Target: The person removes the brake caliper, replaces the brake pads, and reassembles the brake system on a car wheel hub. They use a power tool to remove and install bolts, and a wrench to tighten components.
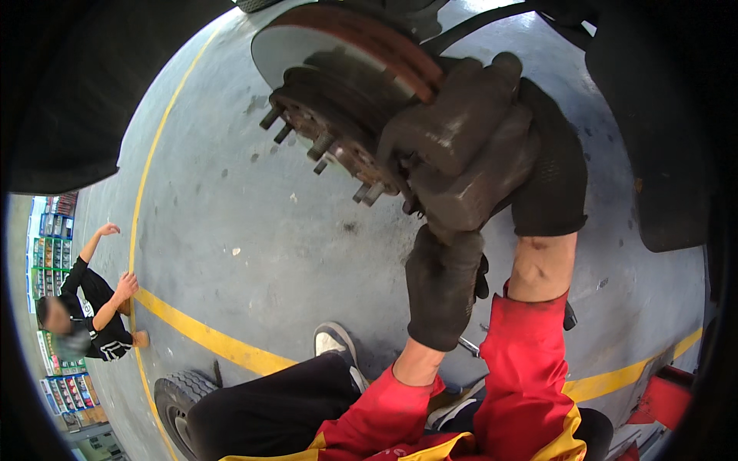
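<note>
A brake caliper (461, 138), dark and worn, sits over the edge of a brake disc (285, 55) whose rim is rusty. Below the disc's shiny face, a wheel hub (340, 147) carries several bare wheel studs. In a black work glove, my right hand (550, 164) wraps the caliper's right side; its fingers are mostly hidden behind the metal. My left hand (444, 285), gloved the same way, has its fingers curled at the caliper's lower end. What lies inside that left grip is hidden.
A metal tool (470, 347) lies on the floor below my wrists. At lower left a wheel (184, 403) rests beside my knee. A person (86, 311) crouches at far left near stocked shelves (52, 253). Dark car bodywork (646, 144) hangs on the right; red equipment (660, 397) stands at lower right.
</note>
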`<state>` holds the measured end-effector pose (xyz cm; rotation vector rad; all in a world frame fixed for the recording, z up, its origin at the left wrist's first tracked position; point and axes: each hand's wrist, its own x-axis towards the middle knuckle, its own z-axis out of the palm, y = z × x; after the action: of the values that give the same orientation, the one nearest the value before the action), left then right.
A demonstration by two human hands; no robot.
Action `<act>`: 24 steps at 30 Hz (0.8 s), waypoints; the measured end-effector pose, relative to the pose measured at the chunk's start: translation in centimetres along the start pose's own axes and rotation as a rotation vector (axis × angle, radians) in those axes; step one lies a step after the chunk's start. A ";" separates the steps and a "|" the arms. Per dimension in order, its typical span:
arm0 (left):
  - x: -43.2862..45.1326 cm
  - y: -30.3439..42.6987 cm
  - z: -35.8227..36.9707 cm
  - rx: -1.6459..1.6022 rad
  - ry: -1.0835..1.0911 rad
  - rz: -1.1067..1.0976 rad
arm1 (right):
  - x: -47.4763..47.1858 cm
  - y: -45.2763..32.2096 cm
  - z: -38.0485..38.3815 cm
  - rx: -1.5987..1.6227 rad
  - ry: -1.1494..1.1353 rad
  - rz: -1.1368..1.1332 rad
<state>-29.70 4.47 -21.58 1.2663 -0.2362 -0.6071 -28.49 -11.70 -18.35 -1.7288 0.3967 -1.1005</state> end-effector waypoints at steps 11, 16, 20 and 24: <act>0.9 -2.4 -1.7 0.036 -0.011 0.226 | 0.5 3.1 0.3 0.492 0.016 0.123; 1.4 -2.3 -2.1 0.190 0.035 0.283 | 0.6 3.7 0.2 1.015 -0.198 0.184; 1.3 -2.7 -1.8 0.314 0.025 0.366 | -1.2 3.7 -2.9 0.742 -0.235 0.121; 1.4 -3.1 -1.5 0.170 0.101 0.296 | -2.8 4.2 -0.6 0.124 -0.062 0.047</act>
<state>-28.76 4.40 -25.17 1.3895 -0.3894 -0.2721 -29.54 -11.91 -23.32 -1.6320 0.3218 -1.0145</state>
